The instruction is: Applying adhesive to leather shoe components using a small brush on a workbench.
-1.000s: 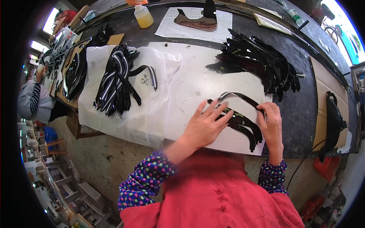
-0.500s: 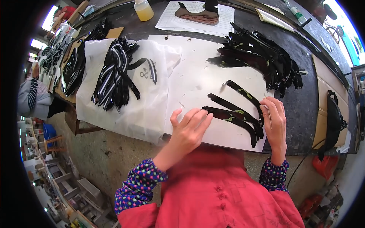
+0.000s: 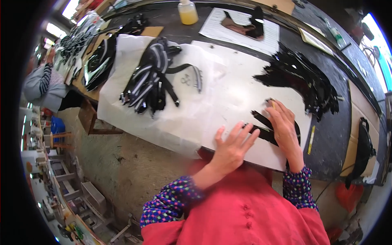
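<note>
Several black curved strips lie on the white board in front of me, partly covered by my hands. My left hand has its fingers stretched and spread, with the fingertips at the left ends of the nearest strips. Over the strips, my right hand has its fingers closed together. A thin yellowish stick shows between those fingers; its kind is unclear. Beside the fingertips the dark end of a strip peeks out. On the dark table to the right lies a slim yellow stick.
A heap of black strips lies at the far right of the white board. On white sheeting at left is a black-and-white strip bundle. Behind are a bottle of yellow liquid and a lined paper with dark cut pieces.
My right hand has moved from the strips' right ends to over their far side, fingers now closed together. My left hand stays at their left ends. The view has shifted, and a yellow stick now shows.
</note>
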Tool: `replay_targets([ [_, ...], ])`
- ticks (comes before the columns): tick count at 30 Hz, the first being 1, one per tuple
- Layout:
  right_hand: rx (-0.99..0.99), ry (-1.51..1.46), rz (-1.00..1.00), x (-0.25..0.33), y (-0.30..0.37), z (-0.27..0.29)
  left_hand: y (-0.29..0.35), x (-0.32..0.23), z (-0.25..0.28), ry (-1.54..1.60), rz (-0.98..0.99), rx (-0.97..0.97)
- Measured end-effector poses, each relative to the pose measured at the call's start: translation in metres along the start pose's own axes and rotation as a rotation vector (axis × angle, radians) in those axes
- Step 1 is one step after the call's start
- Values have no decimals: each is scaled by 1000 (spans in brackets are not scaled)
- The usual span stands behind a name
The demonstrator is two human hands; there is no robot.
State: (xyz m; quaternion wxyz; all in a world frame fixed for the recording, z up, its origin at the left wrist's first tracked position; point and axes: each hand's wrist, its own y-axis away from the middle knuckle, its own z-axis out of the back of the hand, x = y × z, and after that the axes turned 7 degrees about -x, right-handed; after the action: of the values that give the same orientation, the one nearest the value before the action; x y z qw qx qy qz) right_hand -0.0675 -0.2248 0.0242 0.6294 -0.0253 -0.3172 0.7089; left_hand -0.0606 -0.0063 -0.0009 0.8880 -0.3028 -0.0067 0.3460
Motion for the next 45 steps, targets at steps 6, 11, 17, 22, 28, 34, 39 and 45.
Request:
replay_targets([
  [6, -18, -309, -65, 59, -40, 7, 7, 7, -11, 128, -16, -35],
  [11, -3, -228, 1, 114, -125, -65, 22, 15, -21, 269, -14, -32],
  [17, 115, -51, -70, 101, -178, -125, -12, 96, 24, -36, 62, -270],
  [22, 205, -153, -19, 100, -188, -98, -47, 218, 35, -385, 344, -198],
  [28, 325, -298, -126, 92, -157, -15, -40, 238, 8, -471, 422, -117],
  [34, 422, -560, -477, 66, -56, 43, -44, 231, 19, -520, 440, -153],
  [39, 391, -453, -554, 55, 15, 74, -51, 137, 48, -77, 58, -508],
  [45, 373, -394, -486, 42, 47, 97, 11, -2, 28, 385, -312, -149],
])
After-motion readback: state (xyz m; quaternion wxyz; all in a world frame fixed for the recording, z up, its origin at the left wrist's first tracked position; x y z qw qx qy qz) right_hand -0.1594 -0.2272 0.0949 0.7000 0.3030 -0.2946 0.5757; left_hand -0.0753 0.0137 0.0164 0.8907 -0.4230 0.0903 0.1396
